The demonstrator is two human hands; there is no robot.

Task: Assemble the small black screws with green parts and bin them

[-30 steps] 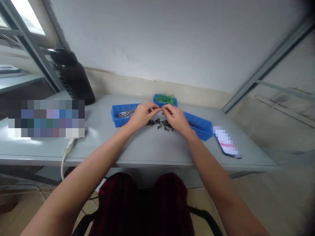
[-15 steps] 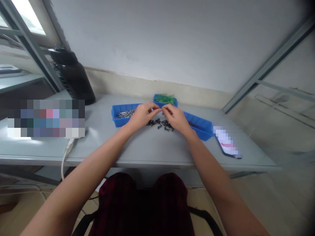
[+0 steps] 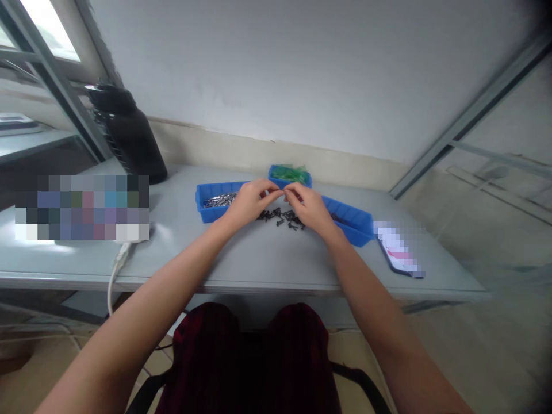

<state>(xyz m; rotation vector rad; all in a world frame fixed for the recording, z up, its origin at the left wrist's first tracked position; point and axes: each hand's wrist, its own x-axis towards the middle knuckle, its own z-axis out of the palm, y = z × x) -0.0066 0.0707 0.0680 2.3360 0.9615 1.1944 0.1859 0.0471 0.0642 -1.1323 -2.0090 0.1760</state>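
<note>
Light came through a window (image 3: pixel 56 29) at ten o'clock, with the dial centred on the spot where the two hands came together. Toward nine, far along the table (image 3: pixel 267 259), lay something too blurred for me to make out, and a white cable (image 3: pixel 112 276) trailed from it toward eight, over the table's near edge. A big black bottle (image 3: pixel 129 138) stood behind, near the wall, between nine and ten. Then, at nine and close in, sat a long blue tray (image 3: pixel 211 215) holding a heap of silver pieces (image 3: pixel 221 199), its right end hidden by the left hand (image 3: pixel 251 198). That hand arched over the table, thumb and fingers bent in toward one another; I couldn't tell whether its grip pinched anything. Dark screws (image 3: pixel 288 217) lay loose on the table at six o'clock, just below the fingertips, partly covered by the hands. At twelve, beyond the fingers, a small blue tray (image 3: pixel 305 181) held green pieces (image 3: pixel 288 171). The right hand (image 3: pixel 309 206) mirrored the left, its fingertips just beside the other's, and I couldn't tell what, if anything, its grip had hold of. Just past it, toward four, a second long blue tray (image 3: pixel 360 234) ran out at a slant, with dark things inside. Farther along the same line lay a phone (image 3: pixel 400 256), its screen partly blurred. Farthest right, a grey metal post (image 3: pixel 474 109) slanted up toward two.
</note>
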